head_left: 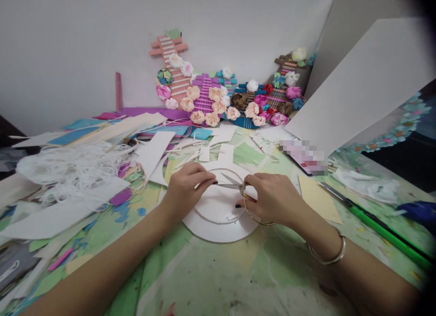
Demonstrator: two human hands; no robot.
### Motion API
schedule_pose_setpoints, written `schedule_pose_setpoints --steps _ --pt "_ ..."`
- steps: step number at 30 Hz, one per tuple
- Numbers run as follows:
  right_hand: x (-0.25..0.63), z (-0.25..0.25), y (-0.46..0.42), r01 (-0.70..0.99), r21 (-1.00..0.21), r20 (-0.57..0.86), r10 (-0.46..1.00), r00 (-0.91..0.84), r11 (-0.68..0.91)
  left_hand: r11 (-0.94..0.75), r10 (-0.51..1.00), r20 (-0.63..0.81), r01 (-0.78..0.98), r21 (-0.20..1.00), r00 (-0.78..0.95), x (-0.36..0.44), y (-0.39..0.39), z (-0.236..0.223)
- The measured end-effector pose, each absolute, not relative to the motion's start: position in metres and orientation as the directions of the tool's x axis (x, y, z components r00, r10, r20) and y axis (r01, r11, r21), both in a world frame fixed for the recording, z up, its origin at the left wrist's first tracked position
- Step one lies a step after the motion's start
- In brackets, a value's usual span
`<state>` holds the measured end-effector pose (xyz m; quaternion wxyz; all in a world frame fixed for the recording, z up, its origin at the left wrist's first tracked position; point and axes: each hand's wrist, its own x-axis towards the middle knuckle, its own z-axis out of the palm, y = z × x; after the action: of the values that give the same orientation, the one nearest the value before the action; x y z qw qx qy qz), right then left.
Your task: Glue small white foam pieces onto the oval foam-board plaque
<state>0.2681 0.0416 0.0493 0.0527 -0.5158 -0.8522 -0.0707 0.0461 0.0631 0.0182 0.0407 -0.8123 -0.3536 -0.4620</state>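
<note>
Bare forearms [119,257] | right hand [272,195] gripping scissors [241,187] | left hand [185,189] beside them, grasp unclear (white disc [220,233] beneath)

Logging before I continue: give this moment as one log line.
right hand: holds gold-handled metal scissors, blades parted | left hand: near blade tip, grip unclear | beneath: flat white round-bodied cutout

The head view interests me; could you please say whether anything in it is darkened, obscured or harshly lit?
In the head view, the right corners fall dark; pixel blocks in the head view cover most of the pink item; the head view's light looks soft, with no hard shadows on the wall, and the scissors are legible.
</note>
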Motion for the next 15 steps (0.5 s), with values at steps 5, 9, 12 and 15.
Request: schedule_pose_setpoints --steps 5,9,12,15 --pt "0.2617 0.0452 0.042 0.888 0.096 0.198 0.866 -0.46 0.45 -0.808 0.45 0.818 0.554 0.202 0.359 0.053 0.062 0.0145" --pt "0.2605 0.0448 0.0437 0.892 0.098 0.195 0.871 -0.452 0.441 -0.82 0.447 0.817 0.532 0.212 0.364 0.0516 0.0638 0.0115" --pt "0.2609 0.0449 0.0443 0.903 0.079 0.186 0.884 -0.43 0.422 -0.816 0.453 0.808 0.54 0.206 0.376 0.0496 0.0648 0.0101" --pt "0.2614 0.0447 0.0446 0.91 0.061 0.176 0.893 -0.413 0.409 -0.804 0.479 0.791 0.552 0.221 0.381 0.0472 0.0653 0.0095"
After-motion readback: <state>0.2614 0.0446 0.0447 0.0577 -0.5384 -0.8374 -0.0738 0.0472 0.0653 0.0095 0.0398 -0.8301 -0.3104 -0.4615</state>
